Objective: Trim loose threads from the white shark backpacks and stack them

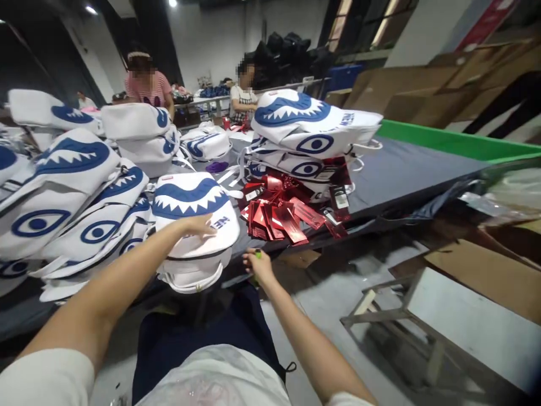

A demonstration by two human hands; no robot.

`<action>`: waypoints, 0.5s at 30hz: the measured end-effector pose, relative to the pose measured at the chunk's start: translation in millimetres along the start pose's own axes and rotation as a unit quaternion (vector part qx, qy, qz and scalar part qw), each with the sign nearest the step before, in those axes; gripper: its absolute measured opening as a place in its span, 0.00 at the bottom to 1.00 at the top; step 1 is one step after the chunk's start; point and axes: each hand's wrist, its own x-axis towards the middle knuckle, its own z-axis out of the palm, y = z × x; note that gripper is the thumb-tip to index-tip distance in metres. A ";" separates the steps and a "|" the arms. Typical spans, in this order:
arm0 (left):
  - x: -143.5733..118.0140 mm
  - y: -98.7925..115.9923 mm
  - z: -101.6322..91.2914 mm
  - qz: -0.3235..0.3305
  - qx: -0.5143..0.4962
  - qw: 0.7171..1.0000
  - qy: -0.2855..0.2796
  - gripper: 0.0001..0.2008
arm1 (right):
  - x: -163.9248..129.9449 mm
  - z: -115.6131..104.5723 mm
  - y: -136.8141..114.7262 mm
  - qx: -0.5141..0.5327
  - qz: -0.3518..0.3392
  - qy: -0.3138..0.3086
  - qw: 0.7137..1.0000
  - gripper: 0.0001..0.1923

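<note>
Under left hand (pixel 198 225): white bag (pixel 192 217) (blue shark mouth).

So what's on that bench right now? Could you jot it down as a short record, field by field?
Left hand: flat on top of a white shark-face bag
Right hand: at the table's edge, pinching a small green object
Beside the bag: pile of red hang tags
Left of it: heap of more shark-face bags
Table: dark surface, green far edge
Background: two people at another table
</note>
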 end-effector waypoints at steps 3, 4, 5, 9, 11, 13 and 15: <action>17.6 -2.8 38.1 -0.001 0.042 0.999 -0.029 0.26 | 35.4 -69.8 0.9 -0.089 0.025 0.133 0.987 0.10; 21.8 1.4 43.2 -0.001 0.051 0.998 -0.021 0.24 | 52.4 -88.0 -4.4 -0.120 0.023 0.166 0.978 0.09; 26.4 9.2 44.9 0.004 0.058 0.998 -0.004 0.21 | 71.9 -102.1 -11.0 -0.151 0.020 0.191 0.970 0.09; 62.3 70.5 40.2 0.088 0.051 0.989 0.104 0.17 | 154.8 -120.0 -33.7 -0.252 0.023 0.218 0.943 0.09; 93.4 107.7 44.8 0.146 0.031 0.982 0.119 0.16 | 183.7 -116.4 -36.8 -0.285 0.030 0.214 0.934 0.08; 130.4 139.8 56.9 0.180 0.008 0.977 0.117 0.15 | 199.3 -114.1 -34.0 -0.311 0.035 0.209 0.927 0.08; 167.3 164.4 72.9 0.192 -0.019 0.974 0.115 0.16 | 204.2 -115.8 -28.9 -0.334 0.036 0.200 0.921 0.08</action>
